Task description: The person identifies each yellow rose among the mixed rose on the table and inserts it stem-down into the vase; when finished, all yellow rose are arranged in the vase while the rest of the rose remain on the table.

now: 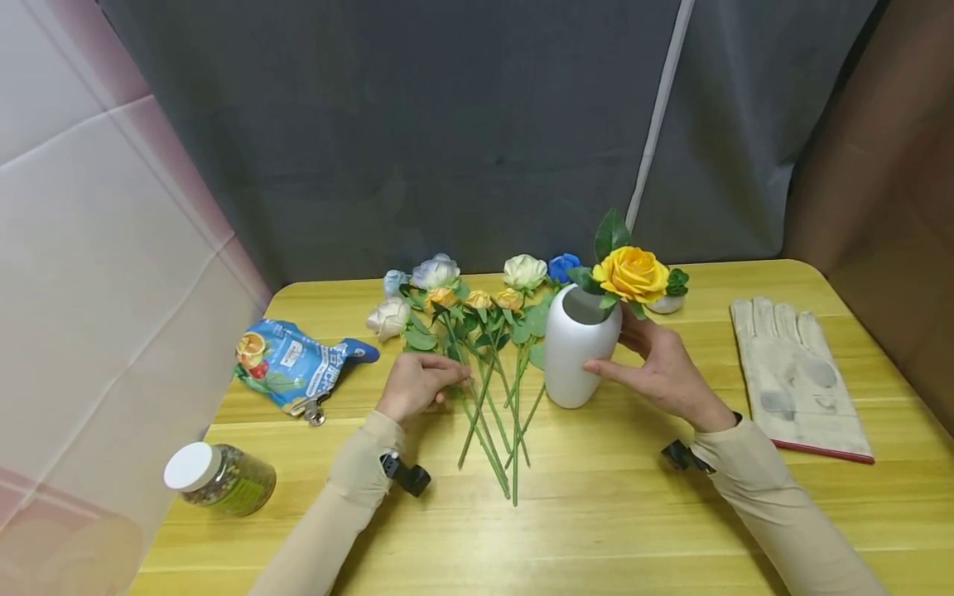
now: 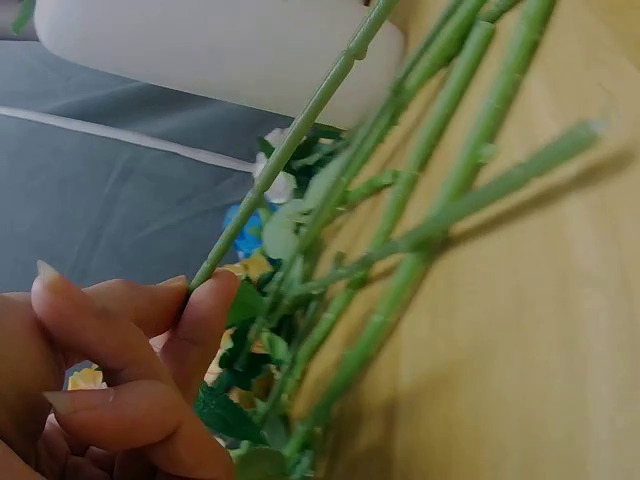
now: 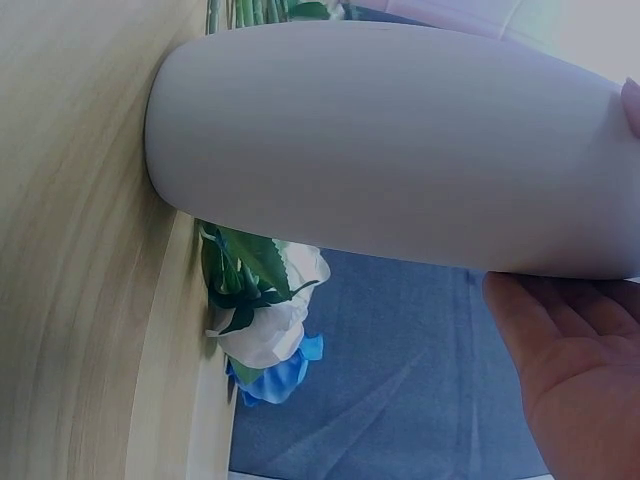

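My left hand (image 1: pixel 421 385) is at the left side of a fan of green stems (image 1: pixel 516 447) on the table. In the left wrist view, its thumb and finger pinch one flower stem (image 2: pixel 290 145), raised above the others. The blooms lie toward the back: a white one (image 1: pixel 525 271), a pale lilac one (image 1: pixel 436 271), several small orange ones (image 1: pixel 479 300) and a blue one (image 1: pixel 564 266). My right hand (image 1: pixel 663 372) holds a white vase (image 1: pixel 570 364) near its upper part, thumb in front and fingers behind. A yellow rose (image 1: pixel 632 274) leans out over the vase's right rim.
Far left lie a blue printed pouch (image 1: pixel 286 364) and a jar with a white lid (image 1: pixel 231 480), on its side. A pair of work gloves (image 1: pixel 797 381) lies at the right. Behind the vase sits a small potted plant (image 1: pixel 667 302). A grey curtain (image 1: pixel 447 141) hangs behind the table.
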